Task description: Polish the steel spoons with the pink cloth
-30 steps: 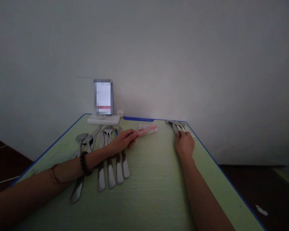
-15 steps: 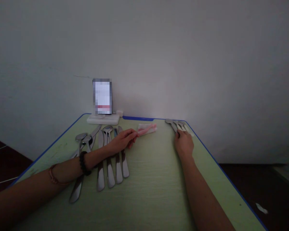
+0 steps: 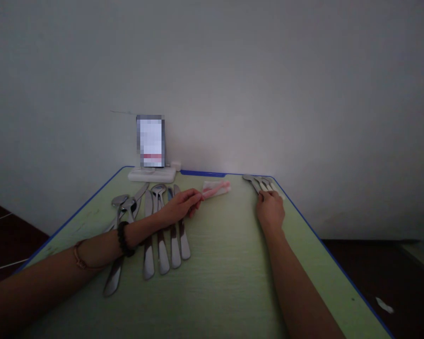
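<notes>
- Head view, and it's the left hand [image 3: 182, 205] on the pinch: thumb and fingertips together, clamped on the near left end of a pink-and-white bundle [image 3: 217, 188].
- That bundle, now: soft-looking, pale and flattish, a pink band slanting across a whitish layer, lying near the table's far edge. Cloth or wrapping, can't say which!
- Over to the right hand [image 3: 271, 212], fingers curled down onto a small fan of cutlery [image 3: 250, 178] in the far right corner. Fingertips are hidden, so no telling whether they're closed on a handle; a spoon bowl pokes out at the fan's left.
- Under the left forearm, a crowd: a row of knives and spoons [image 3: 149, 266], handles towards the wearer, and just left of it a crossed pile of cutlery [image 3: 112, 282].
- Room to move: a broad stretch of green tabletop [image 3: 229, 268] runs between the forearms, and a narrower strip borders the right arm.
- Edges next: blue trim lines the table's sides, the right one close beside the cutlery fan, and a blue strip [image 3: 203, 173] sits at the back, just behind the bundle.
- Beyond that, the grey wall [image 3: 268, 94] rises right behind the table, with a lit phone [image 3: 151, 141] upright on a white stand [image 3: 151, 176], back left.
</notes>
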`<state>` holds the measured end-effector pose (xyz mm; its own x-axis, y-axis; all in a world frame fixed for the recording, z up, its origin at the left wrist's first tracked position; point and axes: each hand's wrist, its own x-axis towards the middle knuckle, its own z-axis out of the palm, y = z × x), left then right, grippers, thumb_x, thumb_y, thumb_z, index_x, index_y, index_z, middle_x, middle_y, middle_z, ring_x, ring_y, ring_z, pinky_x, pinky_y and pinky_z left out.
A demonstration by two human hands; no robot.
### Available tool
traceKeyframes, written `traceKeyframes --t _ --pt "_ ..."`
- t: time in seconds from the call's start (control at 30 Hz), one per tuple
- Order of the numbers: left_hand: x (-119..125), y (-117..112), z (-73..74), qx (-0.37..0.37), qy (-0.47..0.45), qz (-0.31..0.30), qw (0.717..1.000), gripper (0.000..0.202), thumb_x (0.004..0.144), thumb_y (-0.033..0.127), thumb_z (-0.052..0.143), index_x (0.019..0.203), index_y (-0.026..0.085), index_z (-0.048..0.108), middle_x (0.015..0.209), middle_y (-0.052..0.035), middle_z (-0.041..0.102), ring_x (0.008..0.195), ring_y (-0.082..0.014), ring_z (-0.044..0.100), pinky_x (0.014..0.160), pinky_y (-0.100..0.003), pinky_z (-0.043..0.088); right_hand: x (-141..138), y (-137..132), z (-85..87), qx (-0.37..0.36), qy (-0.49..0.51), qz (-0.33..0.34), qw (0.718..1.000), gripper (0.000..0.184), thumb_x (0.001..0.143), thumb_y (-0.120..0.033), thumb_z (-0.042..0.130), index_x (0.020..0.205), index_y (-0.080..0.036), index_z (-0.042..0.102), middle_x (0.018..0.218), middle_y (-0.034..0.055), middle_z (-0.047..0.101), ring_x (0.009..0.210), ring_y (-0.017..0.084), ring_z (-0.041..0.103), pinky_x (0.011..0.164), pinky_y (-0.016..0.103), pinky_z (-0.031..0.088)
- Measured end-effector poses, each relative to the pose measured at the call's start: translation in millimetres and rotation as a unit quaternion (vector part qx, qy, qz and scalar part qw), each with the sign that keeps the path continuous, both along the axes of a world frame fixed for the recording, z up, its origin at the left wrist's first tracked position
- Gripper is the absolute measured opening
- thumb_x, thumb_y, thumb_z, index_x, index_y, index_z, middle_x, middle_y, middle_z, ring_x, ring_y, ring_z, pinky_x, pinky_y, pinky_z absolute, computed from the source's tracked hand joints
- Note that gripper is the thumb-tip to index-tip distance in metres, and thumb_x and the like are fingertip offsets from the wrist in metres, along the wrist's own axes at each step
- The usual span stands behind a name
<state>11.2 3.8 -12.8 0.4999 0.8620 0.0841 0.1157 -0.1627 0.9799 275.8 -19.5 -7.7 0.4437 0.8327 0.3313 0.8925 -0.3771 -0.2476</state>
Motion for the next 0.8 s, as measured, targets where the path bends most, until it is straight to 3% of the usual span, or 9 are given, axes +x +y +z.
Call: traceKeyframes --t 0.8 --pt "0.1 -2.5 4.0 0.02 0.022 -0.004 1.0 0.028 0.084 0.043 0.045 0.081 0.016 0.052 0.059 0.0056 0.046 0.044 -0.006 0.041 0.043 -0.019 0.031 0.0 1.3 -0.6 -0.011 -0.024 0.003 1.0 0.041 0.09 -0.025 0.03 0.104 -0.014 0.066 0.102 0.0135 0.061 0.092 0.022 0.055 0.069 0.028 0.039"
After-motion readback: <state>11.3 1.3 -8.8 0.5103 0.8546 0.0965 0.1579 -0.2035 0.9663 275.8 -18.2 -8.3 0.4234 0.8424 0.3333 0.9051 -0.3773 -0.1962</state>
